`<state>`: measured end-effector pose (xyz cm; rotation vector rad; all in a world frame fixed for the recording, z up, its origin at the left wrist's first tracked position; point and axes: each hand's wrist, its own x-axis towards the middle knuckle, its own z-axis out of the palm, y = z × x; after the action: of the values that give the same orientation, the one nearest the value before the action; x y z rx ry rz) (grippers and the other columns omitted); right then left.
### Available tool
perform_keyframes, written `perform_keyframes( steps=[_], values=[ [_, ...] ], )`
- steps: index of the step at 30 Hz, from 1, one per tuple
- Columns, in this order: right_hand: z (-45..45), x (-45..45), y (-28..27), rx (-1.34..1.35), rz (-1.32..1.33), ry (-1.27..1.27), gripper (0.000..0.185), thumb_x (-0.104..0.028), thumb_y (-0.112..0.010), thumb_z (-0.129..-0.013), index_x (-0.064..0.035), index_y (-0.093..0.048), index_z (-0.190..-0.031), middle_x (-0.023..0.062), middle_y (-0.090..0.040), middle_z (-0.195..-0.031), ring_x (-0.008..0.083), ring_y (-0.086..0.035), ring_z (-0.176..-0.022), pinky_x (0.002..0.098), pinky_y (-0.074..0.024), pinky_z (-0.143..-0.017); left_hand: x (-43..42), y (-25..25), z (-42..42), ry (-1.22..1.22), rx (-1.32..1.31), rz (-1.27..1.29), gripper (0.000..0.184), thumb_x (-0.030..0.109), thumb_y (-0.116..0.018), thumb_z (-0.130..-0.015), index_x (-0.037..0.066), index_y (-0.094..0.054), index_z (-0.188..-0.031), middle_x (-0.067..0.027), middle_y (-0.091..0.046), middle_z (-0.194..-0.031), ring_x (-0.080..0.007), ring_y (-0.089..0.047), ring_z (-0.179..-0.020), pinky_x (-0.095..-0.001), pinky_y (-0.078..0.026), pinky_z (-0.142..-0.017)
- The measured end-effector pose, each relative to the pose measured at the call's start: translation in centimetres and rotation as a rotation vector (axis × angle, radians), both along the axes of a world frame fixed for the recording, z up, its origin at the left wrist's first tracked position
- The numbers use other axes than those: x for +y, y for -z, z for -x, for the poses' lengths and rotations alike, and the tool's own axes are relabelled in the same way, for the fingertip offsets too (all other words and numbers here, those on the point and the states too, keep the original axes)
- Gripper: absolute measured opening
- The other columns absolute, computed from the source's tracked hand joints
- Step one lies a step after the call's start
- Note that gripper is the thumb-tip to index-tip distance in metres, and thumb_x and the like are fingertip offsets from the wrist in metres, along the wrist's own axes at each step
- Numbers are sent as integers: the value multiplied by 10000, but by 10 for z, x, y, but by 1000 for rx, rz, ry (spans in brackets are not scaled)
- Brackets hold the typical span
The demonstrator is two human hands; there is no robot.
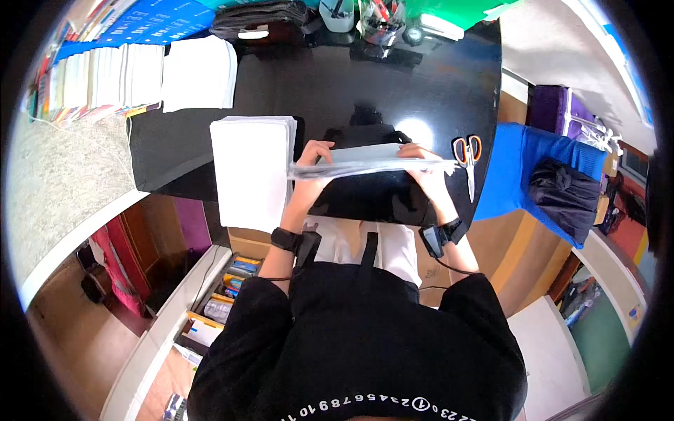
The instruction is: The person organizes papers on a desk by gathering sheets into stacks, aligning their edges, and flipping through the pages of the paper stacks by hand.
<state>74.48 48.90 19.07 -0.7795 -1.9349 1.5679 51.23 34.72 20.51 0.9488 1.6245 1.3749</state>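
Reaching forward from my torso (pixel 393 309), my forearms (pixel 300 203) angle inward to a two-handed grip — left hand (pixel 314 156) and right hand (pixel 423 165) nearly level, well apart, closed tight. My left fingers (pixel 319 145) curl over — the thumbs are hard to make out.
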Motion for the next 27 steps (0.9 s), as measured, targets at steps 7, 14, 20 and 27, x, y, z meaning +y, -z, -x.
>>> perform_keyframes(
  steps=[7,14,20,27],
  values=[
    [2,0,-13,85,32,81,326,-295,-622,-786,17,-624,-880,155,-646,-923,236,-632,-889,325,-486,-794,5,-11,-18,1,-159,-105,299,338,-649,-784,71,-529,-844,-85,-547,-948,-237,-521,-1033,-378,-388,-956],
    [1,0,23,20,151,44,305,-238,-683,-697,12,-646,-867,123,-648,-893,211,-629,-867,313,-476,-799,5,16,-4,268,-150,19,397,237,-648,-797,100,-631,-1169,-106,-616,-1180,-282,-433,-1266,-453,-287,-1069],
    [-1,1,19,8,151,43,312,-230,-687,-691,9,-654,-889,118,-647,-918,201,-623,-868,311,-472,-808,4,19,-14,241,20,47,343,301,-618,-834,82,-672,-1092,-125,-642,-1126,-351,-452,-1234,-539,-243,-1068],
    [2,-13,43,24,329,59,254,-131,-660,-740,15,-662,-947,110,-659,-951,183,-624,-893,298,-484,-822,-4,36,-14,174,-136,92,312,145,-622,-809,2,-648,-1086,-142,-652,-1088,-273,-558,-1102,-381,-387,-983]
  ],
)
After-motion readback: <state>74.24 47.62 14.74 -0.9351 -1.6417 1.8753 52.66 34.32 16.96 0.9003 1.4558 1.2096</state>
